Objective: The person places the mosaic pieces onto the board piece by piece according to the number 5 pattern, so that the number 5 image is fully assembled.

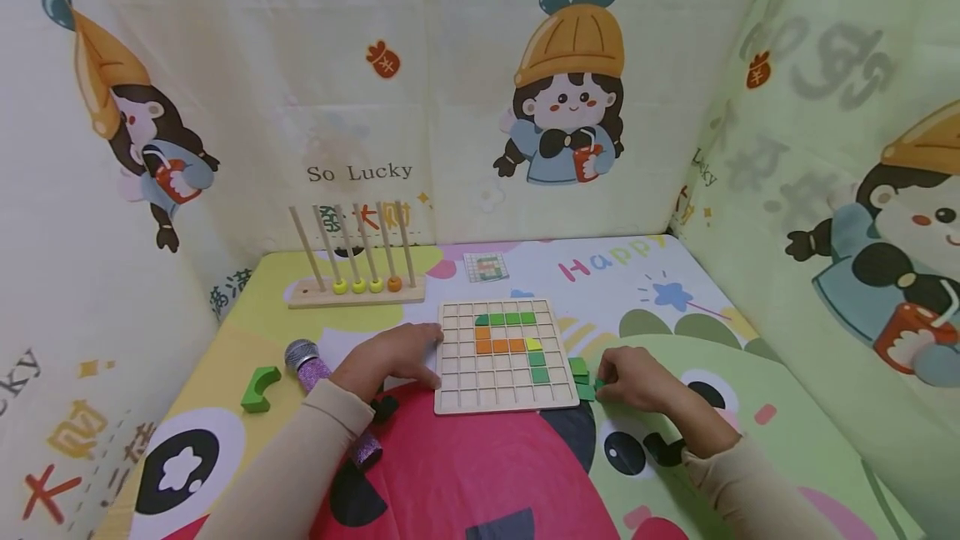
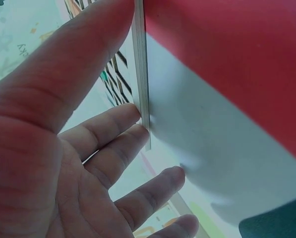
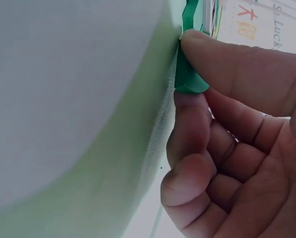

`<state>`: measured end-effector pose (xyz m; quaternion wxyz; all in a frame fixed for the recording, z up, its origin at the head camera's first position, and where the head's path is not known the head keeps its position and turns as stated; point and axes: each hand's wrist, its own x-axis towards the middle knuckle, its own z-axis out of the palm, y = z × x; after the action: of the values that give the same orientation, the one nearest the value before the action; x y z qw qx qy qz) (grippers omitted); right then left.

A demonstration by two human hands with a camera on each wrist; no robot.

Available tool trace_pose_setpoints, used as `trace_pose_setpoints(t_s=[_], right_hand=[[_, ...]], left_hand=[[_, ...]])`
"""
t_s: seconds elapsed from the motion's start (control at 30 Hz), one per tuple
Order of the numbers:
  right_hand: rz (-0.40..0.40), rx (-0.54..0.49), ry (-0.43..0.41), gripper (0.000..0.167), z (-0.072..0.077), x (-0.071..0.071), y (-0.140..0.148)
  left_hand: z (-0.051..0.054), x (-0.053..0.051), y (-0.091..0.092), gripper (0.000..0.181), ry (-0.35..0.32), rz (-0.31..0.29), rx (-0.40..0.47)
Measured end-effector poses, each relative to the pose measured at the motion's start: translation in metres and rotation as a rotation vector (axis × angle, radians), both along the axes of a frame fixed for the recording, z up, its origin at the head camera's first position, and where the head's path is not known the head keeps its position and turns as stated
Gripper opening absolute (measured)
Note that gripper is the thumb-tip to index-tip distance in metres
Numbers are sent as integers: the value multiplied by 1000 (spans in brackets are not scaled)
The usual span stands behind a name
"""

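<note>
A wooden grid board [image 1: 461, 373] lies mid-table, with several green, orange and yellow tiles in its cells. My left hand [image 1: 393, 357] is at its left edge. In the left wrist view the thumb and two fingertips touch the board's rim [image 2: 142, 74], while the other fingers [image 2: 155, 196] extend past it. Right of the board, my right hand [image 1: 637, 377] pinches a small dark green tile [image 3: 189, 74] between thumb and fingers, low over the tabletop. Loose green tiles [image 1: 578, 368] sit between that hand and the board's right edge.
Behind the board lies a small pattern card [image 1: 486, 267]. A wooden peg stand [image 1: 356, 297] with yellow and orange beads stands back left. A purple glitter microphone [image 1: 309, 363] lies partly under my left forearm, near a green arch block [image 1: 260, 390]. Printed curtains enclose the table.
</note>
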<state>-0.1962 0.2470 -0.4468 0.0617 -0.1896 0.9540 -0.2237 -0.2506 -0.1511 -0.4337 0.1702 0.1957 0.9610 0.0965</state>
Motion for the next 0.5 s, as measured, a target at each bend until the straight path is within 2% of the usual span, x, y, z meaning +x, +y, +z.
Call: trace_pose_setpoints(t_s=[0.3,0.5], right_hand=[[59,-99,-14,11,-1,3,5],[33,-184,-39,11,5,-1,-3]], left_hand=[[2,1,0,76,-7,-6,-13],[3,0,0,76,8,-27,-13]])
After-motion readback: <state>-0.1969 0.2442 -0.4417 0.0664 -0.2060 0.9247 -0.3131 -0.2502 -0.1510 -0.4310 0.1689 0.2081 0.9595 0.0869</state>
